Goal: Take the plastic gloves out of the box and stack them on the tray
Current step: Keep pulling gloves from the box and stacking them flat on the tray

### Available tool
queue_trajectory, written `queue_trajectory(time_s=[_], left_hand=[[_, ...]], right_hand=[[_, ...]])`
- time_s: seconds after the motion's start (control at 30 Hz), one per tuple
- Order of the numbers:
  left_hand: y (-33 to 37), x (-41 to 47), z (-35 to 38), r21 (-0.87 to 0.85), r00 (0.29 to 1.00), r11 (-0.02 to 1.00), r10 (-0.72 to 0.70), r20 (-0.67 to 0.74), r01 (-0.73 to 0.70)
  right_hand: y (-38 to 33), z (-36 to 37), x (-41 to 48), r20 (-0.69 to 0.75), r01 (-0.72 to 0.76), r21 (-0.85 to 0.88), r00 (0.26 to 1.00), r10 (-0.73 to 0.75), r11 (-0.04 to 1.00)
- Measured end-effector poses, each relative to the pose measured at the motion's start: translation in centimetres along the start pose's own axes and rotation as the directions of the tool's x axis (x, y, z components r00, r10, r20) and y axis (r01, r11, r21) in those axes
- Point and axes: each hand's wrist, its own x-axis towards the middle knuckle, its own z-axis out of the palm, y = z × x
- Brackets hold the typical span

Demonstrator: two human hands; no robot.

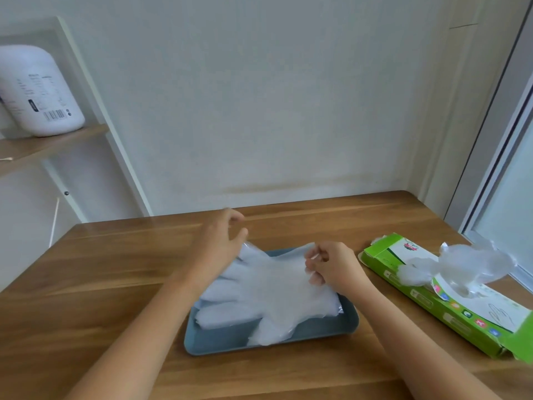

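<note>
A blue-grey tray (317, 330) lies in the middle of the wooden table. A stack of clear plastic gloves (268, 293) is spread flat on it, fingers pointing left and toward me. My right hand (331, 267) pinches the top glove's cuff edge at the tray's far right side. My left hand (222, 243) hovers at the far left corner of the stack, fingers spread, thumb touching the plastic. To the right lies the green glove box (427, 301), and a crumpled glove (467, 264) sticks up out of its opening.
The wooden table (115, 284) stands against a white wall. At the upper left a shelf (52, 142) carries a white bottle (37, 90). A window frame (496, 174) runs along the right edge, close behind the box.
</note>
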Motion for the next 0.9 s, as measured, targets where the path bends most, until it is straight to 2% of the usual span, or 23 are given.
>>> queue_trajectory(time_s=[0.1, 0.2, 0.3, 0.43, 0.67, 0.8, 0.9], left_hand=[[1.2, -3.1, 2.6, -0.023, 0.982, 0.996, 0.090, 0.166, -0.087], [0.9, -5.0, 5.1, 0.008, 0.959, 0.991, 0.126, 0.256, -0.133], [0.4, -5.8, 6.6, 0.073, 0.921, 0.978, 0.156, 0.358, -0.194], [-0.7, -6.3, 7.5, 0.184, 0.858, 0.944, 0.155, 0.490, -0.275], [-1.6, -6.5, 7.8, 0.266, 0.823, 0.922, 0.090, 0.562, -0.282], [-1.9, -6.4, 7.9, 0.261, 0.830, 0.922, 0.103, 0.548, -0.287], [-1.3, -6.6, 7.5, 0.239, 0.859, 0.927, 0.141, 0.492, -0.289]], right_hand=[[0.6, 0.2, 0.0, -0.025, -0.006, -0.012, 1.000, 0.006, 1.000], [1.1, 0.4, -0.1, -0.049, 0.008, -0.036, 0.999, -0.010, 0.999], [1.5, 0.5, -0.1, -0.056, 0.013, -0.037, 0.998, -0.015, 0.999], [1.6, 0.5, 0.0, -0.045, -0.014, -0.120, 0.999, 0.009, 0.993], [1.3, 0.4, -0.8, -0.041, 0.109, -0.259, 0.991, -0.124, 0.960], [1.0, 0.8, -0.9, -0.124, 0.279, -0.405, 0.927, -0.354, 0.871], [0.2, 1.1, -0.3, -0.059, 0.293, -0.431, 0.934, -0.351, 0.853]])
